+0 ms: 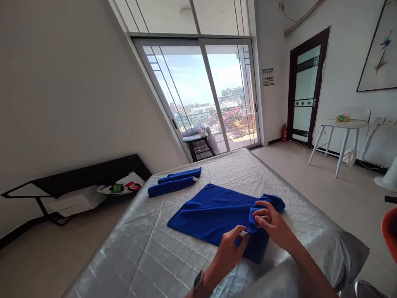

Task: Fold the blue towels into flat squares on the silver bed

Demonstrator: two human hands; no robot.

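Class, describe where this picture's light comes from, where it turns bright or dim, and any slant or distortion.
Head view: daylight enters through the sliding glass door, sky partly washed out; sheen on the silver quilted cover; left wall dim; leaning uprights suggest wide-angle distortion or camera tilt.

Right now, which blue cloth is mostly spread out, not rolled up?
The cloth in your left hand and right hand; the nearer roll and farther roll, lying beyond it, are narrow bundles.

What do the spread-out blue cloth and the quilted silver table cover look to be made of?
Spread-out blue cloth: probably matte microfibre or similar fabric, given its soft folds. Quilted silver table cover: perhaps coated fabric or plastic film, given its metallic sheen.
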